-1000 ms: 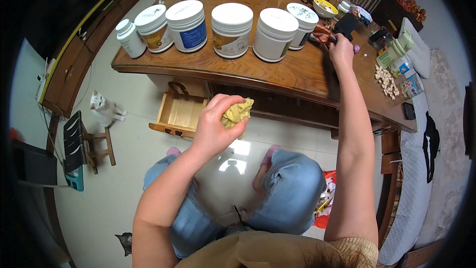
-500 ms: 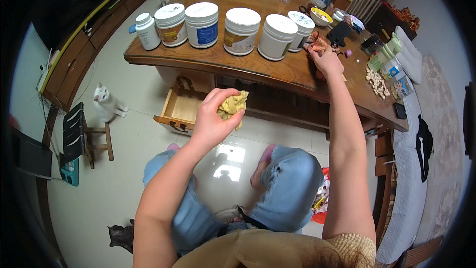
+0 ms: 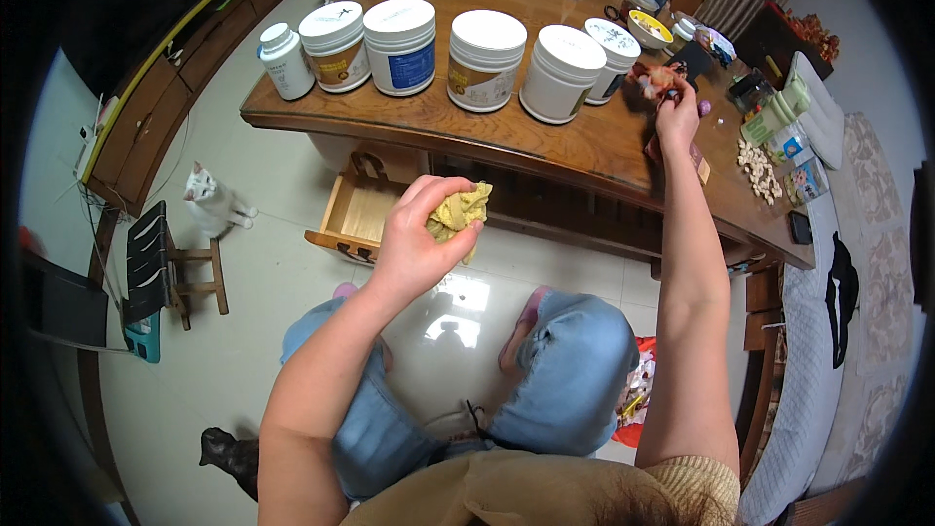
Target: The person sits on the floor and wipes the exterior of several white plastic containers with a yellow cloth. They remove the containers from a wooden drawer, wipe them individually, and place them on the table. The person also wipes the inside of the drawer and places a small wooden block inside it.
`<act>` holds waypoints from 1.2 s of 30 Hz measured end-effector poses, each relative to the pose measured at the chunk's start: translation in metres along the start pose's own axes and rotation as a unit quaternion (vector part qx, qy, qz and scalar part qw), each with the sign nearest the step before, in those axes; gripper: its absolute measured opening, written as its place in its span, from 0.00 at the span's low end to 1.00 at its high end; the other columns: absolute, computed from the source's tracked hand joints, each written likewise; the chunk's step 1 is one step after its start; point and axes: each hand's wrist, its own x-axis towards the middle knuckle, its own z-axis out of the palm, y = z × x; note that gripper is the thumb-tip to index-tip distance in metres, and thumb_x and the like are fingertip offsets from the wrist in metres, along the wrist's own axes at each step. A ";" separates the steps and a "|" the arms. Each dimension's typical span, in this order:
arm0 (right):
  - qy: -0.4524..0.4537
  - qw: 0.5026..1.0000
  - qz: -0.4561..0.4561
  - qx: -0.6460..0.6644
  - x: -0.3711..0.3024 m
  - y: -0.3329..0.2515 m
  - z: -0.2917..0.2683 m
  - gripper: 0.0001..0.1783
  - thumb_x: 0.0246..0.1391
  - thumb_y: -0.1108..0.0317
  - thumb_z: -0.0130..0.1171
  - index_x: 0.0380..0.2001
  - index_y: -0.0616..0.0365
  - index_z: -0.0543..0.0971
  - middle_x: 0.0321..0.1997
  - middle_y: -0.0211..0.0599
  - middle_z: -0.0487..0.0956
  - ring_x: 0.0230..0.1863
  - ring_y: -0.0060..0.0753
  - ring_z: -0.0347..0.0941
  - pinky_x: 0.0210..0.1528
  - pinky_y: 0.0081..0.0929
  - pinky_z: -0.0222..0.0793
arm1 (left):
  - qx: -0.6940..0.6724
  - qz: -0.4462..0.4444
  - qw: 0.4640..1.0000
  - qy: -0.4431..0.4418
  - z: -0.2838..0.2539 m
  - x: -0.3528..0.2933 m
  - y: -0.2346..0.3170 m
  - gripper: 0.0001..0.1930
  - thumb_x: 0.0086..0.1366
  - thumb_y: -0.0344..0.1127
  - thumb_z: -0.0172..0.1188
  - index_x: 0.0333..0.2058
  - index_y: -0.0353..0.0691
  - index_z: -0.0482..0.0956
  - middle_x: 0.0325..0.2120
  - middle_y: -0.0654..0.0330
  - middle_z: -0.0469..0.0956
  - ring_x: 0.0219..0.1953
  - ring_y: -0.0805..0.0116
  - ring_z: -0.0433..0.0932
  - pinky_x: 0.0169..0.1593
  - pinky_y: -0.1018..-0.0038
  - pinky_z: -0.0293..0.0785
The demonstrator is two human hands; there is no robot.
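My left hand (image 3: 427, 232) is closed round a crumpled yellow cloth (image 3: 460, 211), held up in front of the table edge, near the pulled-out wooden drawer (image 3: 358, 206). My right arm reaches far forward over the wooden table (image 3: 594, 141). At its right part my right hand (image 3: 679, 120) grips a crumpled orange-red wrapper (image 3: 651, 81), blurred and partly behind the fingers. Several white lidded tubs stand in a row left of that hand; the nearest are a large white tub (image 3: 562, 78) and a smaller one (image 3: 610, 51).
A small white bottle (image 3: 287, 66) ends the row at the left. Beyond my right hand are a yellow-rimmed bowl (image 3: 650, 29) and a pile of peanuts (image 3: 759, 172). A white cat (image 3: 216, 203) sits by a low stool (image 3: 195, 282); a dark cat (image 3: 230, 458) is lower left.
My right hand has moved a little to the right with the orange-red wrapper. My left hand still holds the cloth in nearly the same place.
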 end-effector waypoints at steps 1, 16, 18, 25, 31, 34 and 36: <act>-0.015 0.988 0.074 0.138 0.010 -0.002 0.002 0.20 0.55 0.79 0.48 0.52 0.56 0.74 0.38 0.43 0.80 0.36 0.39 0.77 0.39 0.31 0.73 | -0.006 0.005 1.000 0.001 0.002 0.002 0.000 0.17 0.50 0.26 0.66 0.42 0.37 0.78 0.38 0.57 0.76 0.40 0.61 0.77 0.45 0.71 0.74; -0.161 0.955 -0.058 -0.241 -0.037 -0.043 -0.021 0.18 0.48 0.70 0.54 0.45 0.56 0.78 0.45 0.47 0.79 0.50 0.53 0.74 0.53 0.41 0.70 | 0.005 -0.001 1.000 0.003 -0.006 -0.014 0.006 0.18 0.50 0.27 0.67 0.42 0.38 0.78 0.39 0.57 0.77 0.42 0.61 0.77 0.48 0.71 0.73; -0.111 0.970 -0.109 -0.188 -0.041 -0.047 -0.031 0.16 0.48 0.67 0.54 0.41 0.55 0.80 0.43 0.45 0.80 0.51 0.51 0.73 0.53 0.41 0.69 | -0.004 -0.012 1.000 -0.001 -0.004 -0.014 0.005 0.18 0.51 0.30 0.67 0.42 0.38 0.78 0.39 0.57 0.78 0.44 0.61 0.76 0.50 0.70 0.71; -0.052 0.967 -0.014 -0.248 -0.065 -0.006 -0.090 0.10 0.48 0.67 0.55 0.33 0.52 0.83 0.38 0.43 0.78 0.45 0.49 0.73 0.50 0.41 0.69 | 0.000 0.007 1.000 -0.008 -0.002 -0.014 0.008 0.17 0.51 0.27 0.67 0.42 0.37 0.78 0.38 0.57 0.77 0.41 0.61 0.78 0.47 0.71 0.73; -0.080 0.966 0.020 -0.247 -0.053 0.041 -0.103 0.11 0.50 0.68 0.54 0.35 0.54 0.83 0.43 0.46 0.78 0.46 0.52 0.72 0.51 0.44 0.69 | -0.011 0.004 1.000 -0.016 0.009 -0.010 0.003 0.17 0.51 0.28 0.67 0.42 0.37 0.78 0.38 0.58 0.78 0.42 0.63 0.77 0.48 0.71 0.72; -0.062 0.986 0.039 -0.148 -0.046 0.044 -0.103 0.12 0.51 0.68 0.54 0.36 0.55 0.83 0.42 0.46 0.78 0.47 0.51 0.72 0.52 0.43 0.68 | -0.012 -0.003 1.000 -0.013 0.015 -0.006 0.002 0.17 0.51 0.28 0.66 0.42 0.37 0.78 0.38 0.58 0.77 0.41 0.64 0.77 0.47 0.72 0.72; -0.050 0.995 0.084 0.016 -0.048 0.015 -0.103 0.12 0.52 0.68 0.53 0.37 0.56 0.83 0.43 0.46 0.78 0.48 0.49 0.73 0.52 0.43 0.69 | -0.006 -0.011 1.000 -0.007 0.013 -0.008 -0.002 0.17 0.51 0.28 0.66 0.42 0.37 0.78 0.37 0.58 0.77 0.41 0.64 0.77 0.47 0.72 0.72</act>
